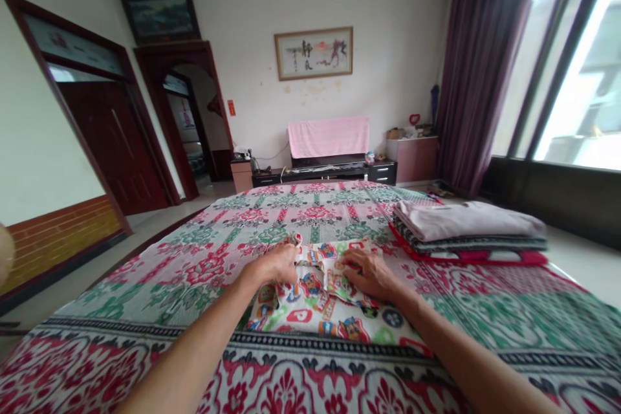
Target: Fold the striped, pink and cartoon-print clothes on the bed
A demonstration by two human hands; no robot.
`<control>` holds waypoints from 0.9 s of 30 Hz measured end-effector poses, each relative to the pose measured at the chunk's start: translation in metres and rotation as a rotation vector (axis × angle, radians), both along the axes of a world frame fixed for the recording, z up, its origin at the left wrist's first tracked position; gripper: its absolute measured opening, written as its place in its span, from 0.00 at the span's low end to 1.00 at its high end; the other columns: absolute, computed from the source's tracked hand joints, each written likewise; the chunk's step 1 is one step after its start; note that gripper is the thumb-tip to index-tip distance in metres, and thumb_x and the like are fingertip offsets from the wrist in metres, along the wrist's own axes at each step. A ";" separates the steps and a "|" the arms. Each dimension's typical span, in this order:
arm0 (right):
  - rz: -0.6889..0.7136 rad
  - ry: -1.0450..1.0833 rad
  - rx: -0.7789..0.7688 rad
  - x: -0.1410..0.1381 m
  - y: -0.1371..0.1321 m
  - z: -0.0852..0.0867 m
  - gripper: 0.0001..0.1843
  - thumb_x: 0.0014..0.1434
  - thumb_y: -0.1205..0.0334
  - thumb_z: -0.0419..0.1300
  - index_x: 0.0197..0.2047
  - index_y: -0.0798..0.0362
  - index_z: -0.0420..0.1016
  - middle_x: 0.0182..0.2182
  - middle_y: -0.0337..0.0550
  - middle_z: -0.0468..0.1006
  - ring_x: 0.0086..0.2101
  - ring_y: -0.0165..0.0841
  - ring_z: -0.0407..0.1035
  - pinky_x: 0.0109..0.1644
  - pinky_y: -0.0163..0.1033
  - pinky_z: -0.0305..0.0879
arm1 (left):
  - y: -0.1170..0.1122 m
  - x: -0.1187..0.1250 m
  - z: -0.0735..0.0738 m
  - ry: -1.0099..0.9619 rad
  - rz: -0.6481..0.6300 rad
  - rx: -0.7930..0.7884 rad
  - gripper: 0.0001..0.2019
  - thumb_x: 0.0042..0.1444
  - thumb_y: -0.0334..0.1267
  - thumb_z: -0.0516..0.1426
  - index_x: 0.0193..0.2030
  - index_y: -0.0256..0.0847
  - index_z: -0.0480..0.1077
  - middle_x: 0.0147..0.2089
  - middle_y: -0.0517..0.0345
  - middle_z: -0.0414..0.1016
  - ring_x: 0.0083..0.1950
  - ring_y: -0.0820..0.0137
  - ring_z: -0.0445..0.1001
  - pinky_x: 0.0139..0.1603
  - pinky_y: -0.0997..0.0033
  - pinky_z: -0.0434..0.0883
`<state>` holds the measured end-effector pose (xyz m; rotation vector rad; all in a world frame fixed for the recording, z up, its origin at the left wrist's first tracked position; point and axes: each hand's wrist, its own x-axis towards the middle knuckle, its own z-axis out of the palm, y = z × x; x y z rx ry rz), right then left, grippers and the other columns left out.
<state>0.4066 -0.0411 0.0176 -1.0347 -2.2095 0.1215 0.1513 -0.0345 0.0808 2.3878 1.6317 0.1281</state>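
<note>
A white child's garment with a colourful cartoon print (310, 314) lies partly folded on the patterned bedspread (272, 375), right in front of me. My left hand (279, 263) is closed on its far left part, and a small bunch of cloth sticks up by the fingers. Over the right side of the garment, my right hand (371, 275) has its fingers curled down onto a folded-over part. The fingertips of that hand are partly hidden against the cloth.
A stack of folded cloths (470, 226) sits on the bed to the right. Past the bed's far edge stands a low black cabinet (383, 173) with a pink cloth (330, 136) draped above it. A purple curtain (480, 77) hangs beside the window.
</note>
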 end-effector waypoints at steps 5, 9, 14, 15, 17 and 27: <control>0.005 -0.012 0.010 0.001 0.002 -0.002 0.11 0.51 0.66 0.56 0.38 0.53 0.75 0.38 0.47 0.77 0.39 0.36 0.71 0.46 0.40 0.66 | -0.009 0.018 -0.015 0.194 0.014 0.003 0.19 0.37 0.29 0.57 0.41 0.37 0.72 0.46 0.46 0.73 0.43 0.61 0.73 0.36 0.72 0.68; -0.005 -0.016 0.034 0.001 0.003 -0.003 0.10 0.52 0.65 0.55 0.38 0.52 0.75 0.39 0.47 0.78 0.40 0.37 0.71 0.46 0.41 0.66 | -0.018 0.027 -0.010 0.189 0.054 0.019 0.18 0.40 0.28 0.57 0.41 0.38 0.71 0.45 0.46 0.73 0.45 0.62 0.73 0.38 0.74 0.67; -0.013 -0.018 0.060 0.000 0.004 -0.006 0.09 0.52 0.64 0.56 0.38 0.52 0.74 0.40 0.47 0.78 0.41 0.37 0.71 0.47 0.42 0.66 | -0.025 0.043 -0.002 0.210 0.051 0.047 0.14 0.44 0.29 0.56 0.41 0.35 0.72 0.46 0.41 0.73 0.46 0.59 0.73 0.40 0.70 0.68; -0.012 -0.019 0.062 0.000 0.004 -0.007 0.09 0.52 0.64 0.56 0.38 0.52 0.74 0.40 0.47 0.78 0.41 0.37 0.71 0.47 0.42 0.66 | -0.026 0.046 -0.001 0.223 0.055 0.039 0.14 0.44 0.29 0.56 0.41 0.35 0.72 0.45 0.41 0.73 0.45 0.59 0.73 0.40 0.69 0.69; -0.011 -0.017 0.061 0.000 0.005 -0.008 0.09 0.52 0.65 0.55 0.37 0.52 0.74 0.40 0.47 0.78 0.41 0.37 0.71 0.47 0.42 0.66 | -0.027 0.051 0.001 0.241 0.065 0.010 0.14 0.44 0.28 0.55 0.40 0.34 0.72 0.44 0.40 0.73 0.44 0.58 0.74 0.38 0.68 0.69; -0.004 0.009 0.023 -0.001 0.002 -0.005 0.09 0.51 0.66 0.55 0.36 0.52 0.73 0.37 0.45 0.77 0.38 0.36 0.71 0.45 0.40 0.66 | -0.028 0.063 0.006 0.214 0.054 0.002 0.17 0.40 0.26 0.56 0.40 0.34 0.76 0.42 0.39 0.77 0.43 0.59 0.76 0.35 0.72 0.70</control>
